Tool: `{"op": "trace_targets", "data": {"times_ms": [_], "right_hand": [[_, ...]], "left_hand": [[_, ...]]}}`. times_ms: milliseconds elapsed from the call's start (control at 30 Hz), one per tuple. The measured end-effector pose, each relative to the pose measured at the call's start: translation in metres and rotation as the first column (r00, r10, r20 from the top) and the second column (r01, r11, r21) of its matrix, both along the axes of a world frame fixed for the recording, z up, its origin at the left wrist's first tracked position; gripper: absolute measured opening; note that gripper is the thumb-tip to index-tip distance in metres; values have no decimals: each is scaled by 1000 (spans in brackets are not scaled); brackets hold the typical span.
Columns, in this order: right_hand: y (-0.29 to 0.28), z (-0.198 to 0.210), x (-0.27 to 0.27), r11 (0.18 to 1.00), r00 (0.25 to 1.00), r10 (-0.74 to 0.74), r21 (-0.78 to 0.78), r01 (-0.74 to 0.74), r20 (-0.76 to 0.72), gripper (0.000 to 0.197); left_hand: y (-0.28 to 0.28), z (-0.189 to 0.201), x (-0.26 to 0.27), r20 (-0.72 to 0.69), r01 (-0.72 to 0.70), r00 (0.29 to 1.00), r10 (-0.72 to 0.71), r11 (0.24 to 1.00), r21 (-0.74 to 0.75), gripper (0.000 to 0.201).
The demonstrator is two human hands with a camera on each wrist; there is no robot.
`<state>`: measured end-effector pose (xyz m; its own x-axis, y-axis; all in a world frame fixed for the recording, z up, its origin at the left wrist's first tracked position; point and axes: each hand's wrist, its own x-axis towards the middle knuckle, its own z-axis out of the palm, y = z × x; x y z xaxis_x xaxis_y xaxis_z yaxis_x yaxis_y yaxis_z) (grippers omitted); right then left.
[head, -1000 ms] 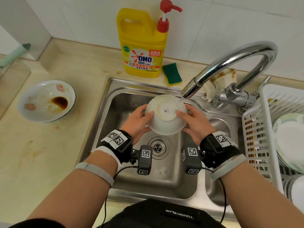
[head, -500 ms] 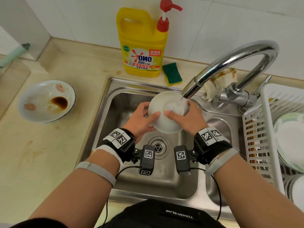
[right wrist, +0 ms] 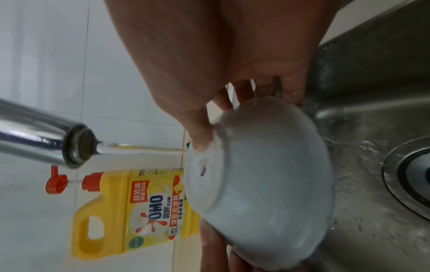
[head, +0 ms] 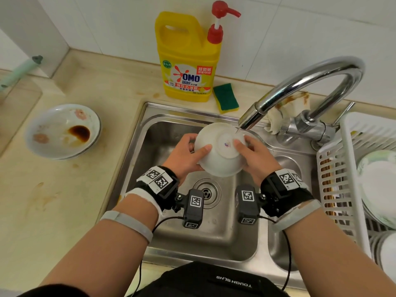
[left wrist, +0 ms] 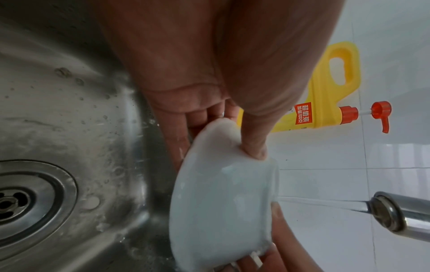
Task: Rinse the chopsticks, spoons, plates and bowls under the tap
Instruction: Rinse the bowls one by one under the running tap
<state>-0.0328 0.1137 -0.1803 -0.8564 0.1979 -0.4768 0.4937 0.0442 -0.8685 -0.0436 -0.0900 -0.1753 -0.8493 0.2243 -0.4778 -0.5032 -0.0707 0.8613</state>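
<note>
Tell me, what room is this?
Most likely a home kitchen: a steel sink with a running tap, a yellow dish soap bottle, and a drying rack of plates.

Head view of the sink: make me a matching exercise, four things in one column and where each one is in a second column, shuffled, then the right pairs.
Things
1. white bowl
2. stained bowl
3. green sponge
4. detergent bottle

Places
A. on the counter to the left of the sink
B. held upside down in both hands under the tap
C. upright against the tiled wall behind the sink
D. on the counter between the yellow bottle and the tap

Pairs: 1-B, 2-A, 3-D, 4-C
</note>
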Motion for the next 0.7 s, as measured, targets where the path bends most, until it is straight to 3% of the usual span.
{"op": "trace_targets", "data": {"times_ms": [100, 233, 367, 533, 633, 700], "right_hand": [[3, 0, 3, 996, 996, 84, 16, -83, -17, 82], [2, 1, 2, 962, 983, 182, 210, -175, -11, 98], [-4, 0, 1, 951, 995, 93, 293, -100, 39, 118], [-7, 6, -4, 975, 995, -92, 208, 82, 40, 87], [-7, 8, -5, 982, 992, -125, 147, 119, 33, 89], [-7, 8, -4, 989, 994, -109, 106, 106, 27, 80]], "left_hand": [[0, -1, 0, 7, -14, 1000, 14, 1000, -12, 48], [3, -2, 3, 25, -15, 1000, 14, 1000, 8, 50], [4, -1, 5, 35, 13, 999, -14, 999, 30, 50], [3, -1, 5, 7, 59, 998, -59, 998, -3, 48], [-1, 0, 3, 5, 42, 999, -42, 999, 1, 47], [-4, 1, 2, 2, 36, 999, -36, 999, -2, 46]]}}
